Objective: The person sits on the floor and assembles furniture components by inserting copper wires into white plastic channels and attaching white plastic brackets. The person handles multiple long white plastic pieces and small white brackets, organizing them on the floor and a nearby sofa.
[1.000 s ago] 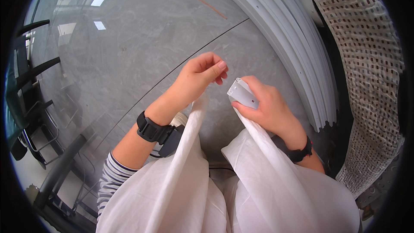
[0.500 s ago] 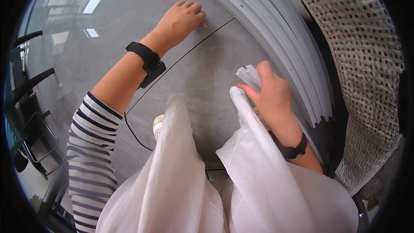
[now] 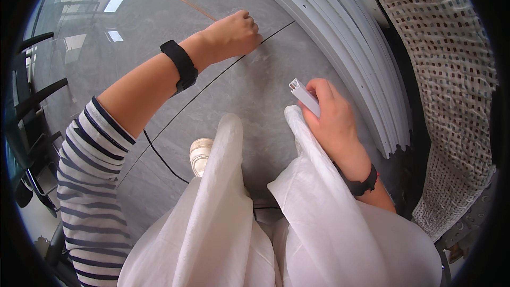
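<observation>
The person is crouching over the grey tiled floor (image 3: 255, 90), the left hand (image 3: 234, 34) reaching forward and closing its fingertips down at the floor where a thin dark wire (image 3: 223, 77) is running past; whether it is actually pinching the wire cannot be told. The right hand (image 3: 332, 119) is wrapping around a short white channel piece (image 3: 304, 95), holding it just above the knee beside the stacked white trunking lengths (image 3: 350, 58). Judged from this, the wire-gathering step is under way, and bringing wire and channel together looks to call for a steady, aligned approach.
</observation>
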A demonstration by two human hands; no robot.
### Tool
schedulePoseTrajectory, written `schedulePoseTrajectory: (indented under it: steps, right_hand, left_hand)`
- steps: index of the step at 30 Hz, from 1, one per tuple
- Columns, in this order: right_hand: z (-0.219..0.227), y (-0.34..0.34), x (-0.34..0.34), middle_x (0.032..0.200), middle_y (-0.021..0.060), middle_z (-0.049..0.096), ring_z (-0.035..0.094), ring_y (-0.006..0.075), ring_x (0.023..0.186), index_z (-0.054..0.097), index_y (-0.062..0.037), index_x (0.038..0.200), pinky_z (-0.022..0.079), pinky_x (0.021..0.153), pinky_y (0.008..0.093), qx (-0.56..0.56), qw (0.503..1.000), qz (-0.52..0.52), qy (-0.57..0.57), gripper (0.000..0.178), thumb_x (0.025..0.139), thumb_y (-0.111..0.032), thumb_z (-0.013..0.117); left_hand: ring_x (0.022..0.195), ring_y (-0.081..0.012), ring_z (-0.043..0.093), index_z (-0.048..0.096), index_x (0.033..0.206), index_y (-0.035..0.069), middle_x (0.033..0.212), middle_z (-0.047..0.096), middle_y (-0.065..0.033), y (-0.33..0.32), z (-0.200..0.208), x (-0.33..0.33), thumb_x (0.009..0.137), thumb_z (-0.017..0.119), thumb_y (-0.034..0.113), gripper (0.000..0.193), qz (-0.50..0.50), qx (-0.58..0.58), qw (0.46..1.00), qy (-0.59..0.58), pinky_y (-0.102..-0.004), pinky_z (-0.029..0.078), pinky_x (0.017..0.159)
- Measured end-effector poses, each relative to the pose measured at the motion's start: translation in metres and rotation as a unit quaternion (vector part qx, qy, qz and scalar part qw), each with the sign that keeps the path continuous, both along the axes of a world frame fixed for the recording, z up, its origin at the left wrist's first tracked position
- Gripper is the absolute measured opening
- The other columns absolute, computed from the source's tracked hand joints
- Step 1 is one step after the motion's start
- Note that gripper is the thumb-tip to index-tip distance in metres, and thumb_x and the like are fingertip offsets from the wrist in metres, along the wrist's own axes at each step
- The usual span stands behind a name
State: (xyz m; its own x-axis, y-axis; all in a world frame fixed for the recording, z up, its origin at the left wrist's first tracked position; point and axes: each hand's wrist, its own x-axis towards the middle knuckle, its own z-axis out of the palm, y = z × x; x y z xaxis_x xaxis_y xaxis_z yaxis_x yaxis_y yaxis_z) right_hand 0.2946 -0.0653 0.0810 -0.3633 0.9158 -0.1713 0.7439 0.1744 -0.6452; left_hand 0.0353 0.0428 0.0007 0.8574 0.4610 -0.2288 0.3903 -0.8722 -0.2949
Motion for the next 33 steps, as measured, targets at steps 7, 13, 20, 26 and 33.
schedulePoseTrajectory:
  steps: [7, 13, 20, 26, 33]
  right_hand:
    - [-0.003, -0.002, 0.001, 0.098, 0.0165, 0.066, 0.066, 0.038, 0.085, 0.054, -0.0035, 0.105, 0.054, 0.073, 0.0445, -0.057, 0.997, -0.033, 0.049, 0.028, 0.083, -0.004, 0.07]
    - [-0.002, -0.001, 0.001, 0.098, 0.0168, 0.066, 0.066, 0.0376, 0.085, 0.054, -0.0031, 0.106, 0.054, 0.073, 0.0444, -0.061, 0.997, -0.027, 0.045, 0.028, 0.083, -0.004, 0.071]
    - [-0.003, -0.001, 0.001, 0.098, 0.0169, 0.066, 0.066, 0.0376, 0.086, 0.055, -0.0034, 0.105, 0.053, 0.074, 0.0441, -0.061, 0.997, -0.026, 0.049, 0.027, 0.083, -0.004, 0.071]
    - [0.001, 0.005, 0.003, 0.093, 0.0129, 0.068, 0.067, 0.0279, 0.082, 0.058, -0.0033, 0.104, 0.053, 0.073, 0.0376, -0.135, 0.984, -0.076, 0.084, 0.023, 0.087, -0.009, 0.072]
    - [0.008, 0.024, 0.017, 0.082, 0.0079, 0.068, 0.063, 0.0121, 0.068, 0.065, 0.0001, 0.105, 0.05, 0.064, 0.0285, -0.34, 0.918, -0.099, 0.18, 0.023, 0.092, -0.018, 0.072]
  left_hand:
    - [0.082, -0.0149, 0.062, 0.061, 0.087, 0.012, 0.079, 0.062, 0.002, -0.006, -0.001, 0.005, 0.084, 0.067, 0.014, 0.007, -0.005, 0.005, 1.0, 0.017, -0.0263, 0.047, 0.081]
    - [0.082, -0.0161, 0.063, 0.06, 0.091, 0.009, 0.079, 0.061, 0.0004, -0.009, -0.001, 0.003, 0.083, 0.068, 0.01, 0.011, 0.04, -0.003, 0.999, 0.002, -0.0273, 0.048, 0.083]
    - [0.081, -0.0177, 0.062, 0.06, 0.094, 0.009, 0.085, 0.06, -0.0026, -0.006, -0.002, -0.005, 0.083, 0.068, 0.008, 0.013, 0.029, -0.034, 0.999, -0.025, -0.028, 0.049, 0.08]
    - [0.083, -0.0267, 0.062, 0.063, 0.099, 0.005, 0.097, 0.06, -0.0088, -0.02, 0.021, 0.001, 0.084, 0.067, 0.002, 0.016, 0.14, -0.231, 0.932, -0.243, -0.0374, 0.051, 0.076]
    - [0.077, -0.0292, 0.063, 0.068, 0.091, 0.003, 0.087, 0.065, -0.0092, -0.049, 0.065, 0.027, 0.089, 0.064, 0.001, 0.005, 0.252, -0.379, 0.774, -0.44, -0.0382, 0.052, 0.068]
